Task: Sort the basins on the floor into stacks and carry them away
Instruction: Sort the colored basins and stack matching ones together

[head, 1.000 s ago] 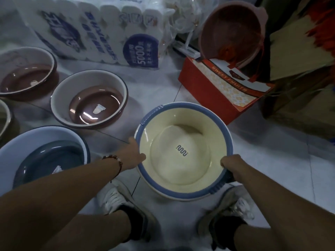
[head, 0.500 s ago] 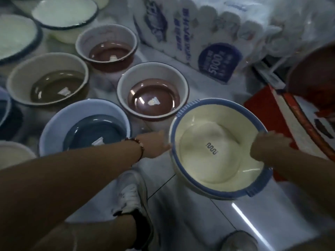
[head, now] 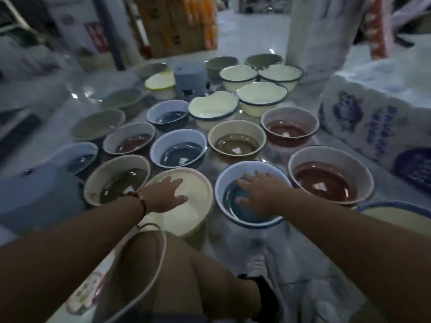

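Note:
Several basins stand in rows on the tiled floor. My left hand (head: 166, 194) hovers with straight fingers over a cream basin (head: 196, 213) in the near row. My right hand (head: 258, 194) reaches, fingers spread, into a blue basin (head: 224, 185) beside it; whether it touches the bottom is unclear. A red-bottomed basin (head: 331, 173) stands to the right. The cream basin with the blue rim (head: 396, 210) sits at the far right edge, apart from both hands. Brown (head: 236, 141), blue (head: 178, 150) and cream (head: 213, 108) basins fill the rows behind.
A large pack of paper rolls (head: 377, 122) stands at the right. A grey-blue stool (head: 190, 78) sits among the far basins, and another blue object (head: 35, 194) lies at the left. Shelving and cartons (head: 177, 24) rise behind. My shoe (head: 256, 264) is near the front.
Both hands have let go of the blue-rimmed cream basin, which now sits at the right edge. The view swung left over the rows, and both hands now reach over the near basins.

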